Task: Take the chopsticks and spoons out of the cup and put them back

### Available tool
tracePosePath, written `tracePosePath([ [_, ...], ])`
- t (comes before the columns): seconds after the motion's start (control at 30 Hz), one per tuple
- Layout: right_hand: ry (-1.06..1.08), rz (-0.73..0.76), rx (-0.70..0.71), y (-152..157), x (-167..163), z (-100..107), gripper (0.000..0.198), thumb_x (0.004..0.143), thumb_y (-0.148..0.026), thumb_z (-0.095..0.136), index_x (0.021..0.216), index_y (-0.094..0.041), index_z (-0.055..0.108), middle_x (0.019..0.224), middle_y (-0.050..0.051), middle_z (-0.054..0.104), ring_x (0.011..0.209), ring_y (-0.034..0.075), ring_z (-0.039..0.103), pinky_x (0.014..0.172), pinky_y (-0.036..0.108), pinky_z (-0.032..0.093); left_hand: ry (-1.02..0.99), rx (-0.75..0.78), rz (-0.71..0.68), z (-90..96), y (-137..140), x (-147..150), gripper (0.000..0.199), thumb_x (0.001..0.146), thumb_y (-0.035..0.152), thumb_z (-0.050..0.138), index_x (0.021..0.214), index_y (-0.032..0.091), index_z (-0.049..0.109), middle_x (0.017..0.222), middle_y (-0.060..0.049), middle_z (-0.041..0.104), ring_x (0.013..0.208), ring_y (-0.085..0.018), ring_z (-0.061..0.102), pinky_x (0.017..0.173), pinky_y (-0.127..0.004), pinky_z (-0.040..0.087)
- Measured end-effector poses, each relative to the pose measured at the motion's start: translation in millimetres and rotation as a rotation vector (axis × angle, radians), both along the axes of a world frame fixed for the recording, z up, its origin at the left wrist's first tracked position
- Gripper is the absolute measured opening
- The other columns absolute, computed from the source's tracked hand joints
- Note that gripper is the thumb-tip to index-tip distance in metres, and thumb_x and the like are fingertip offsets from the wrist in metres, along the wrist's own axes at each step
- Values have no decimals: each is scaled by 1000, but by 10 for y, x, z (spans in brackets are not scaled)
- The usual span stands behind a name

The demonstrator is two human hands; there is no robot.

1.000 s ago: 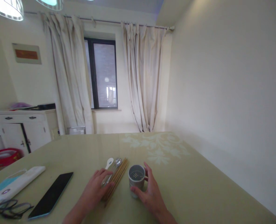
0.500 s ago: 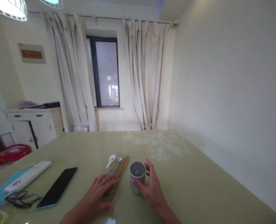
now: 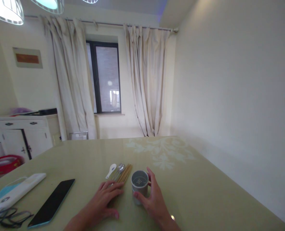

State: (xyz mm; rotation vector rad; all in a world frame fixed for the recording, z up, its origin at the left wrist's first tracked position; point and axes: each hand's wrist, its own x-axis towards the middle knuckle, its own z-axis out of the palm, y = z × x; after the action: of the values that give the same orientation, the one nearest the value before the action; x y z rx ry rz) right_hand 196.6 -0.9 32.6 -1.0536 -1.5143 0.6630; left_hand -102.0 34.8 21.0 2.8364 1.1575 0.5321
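A grey cylindrical cup [image 3: 139, 187] with small holes in its bottom stands upright on the table [image 3: 205, 192]. My right hand [image 3: 154, 199] grips it from the right, thumb on the near side and fingers round the far side. To its left, my left hand [image 3: 106, 199] lies with fingers stretched over the near ends of a bunch of wooden chopsticks [image 3: 126, 173]. Beside the chopsticks are metal spoons [image 3: 120, 168] and a white spoon [image 3: 111, 171]. The lower parts of the chopsticks and the metal spoons' handles are hidden under my left hand.
Left on the table lie a black-screened phone [image 3: 52, 202], eyeglasses [image 3: 11, 217], a long white device [image 3: 18, 191] and a light-blue face mask [image 3: 0, 195]. A wall [image 3: 241, 96] runs along the table's right edge. Beyond the table's left side stands a white cabinet [image 3: 36, 138].
The head view has shifted slightly, so the phone and glasses appear further left and lower. Both hands keep nearly the same pose, with the right hand still on the cup.
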Motion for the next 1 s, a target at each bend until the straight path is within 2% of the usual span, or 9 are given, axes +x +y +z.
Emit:
tracePosePath([
  [0.2,17,31,-40,-24,-7,47,99,74,-38,86,157,-19,36,141,18,65,128,35,64,110,49,50,-21,26,-4,-9,187,86,73,75,78,73,137,40,67,148,-6,66,135,-31,57,115,-45,42],
  [0.33,-29,48,-92,-43,-13,56,104,73,-38,87,159,-20,32,148,19,61,135,35,61,116,51,46,-52,49,47,-36,172,105,70,75,77,74,134,39,70,143,-6,70,130,-31,60,112,-44,43],
  [0.53,-58,15,-88,-70,-32,44,102,71,-32,88,159,-23,37,145,15,64,133,34,63,115,50,48,-123,71,257,14,-46,294,35,96,57,63,121,36,74,130,-5,74,122,-28,62,107,-43,44],
  [0.67,-52,19,-79,-79,-37,38,103,69,-31,90,158,-24,39,145,15,64,133,34,63,114,49,48,-122,63,425,23,-73,507,20,97,39,59,104,30,76,122,-6,75,117,-30,63,101,-45,47],
  [0.87,-67,53,-70,-63,-31,69,109,69,-44,92,160,-22,36,144,16,63,133,36,62,116,49,46,-67,96,507,52,-22,648,17,93,33,57,94,27,73,115,-7,74,113,-31,64,99,-46,49],
  [1.0,-46,59,-46,-41,22,55,111,72,-56,89,161,-20,32,140,16,65,129,35,64,114,48,47,-9,129,533,77,-5,737,16,87,29,57,90,25,72,116,-11,74,119,-34,63,104,-51,48],
])
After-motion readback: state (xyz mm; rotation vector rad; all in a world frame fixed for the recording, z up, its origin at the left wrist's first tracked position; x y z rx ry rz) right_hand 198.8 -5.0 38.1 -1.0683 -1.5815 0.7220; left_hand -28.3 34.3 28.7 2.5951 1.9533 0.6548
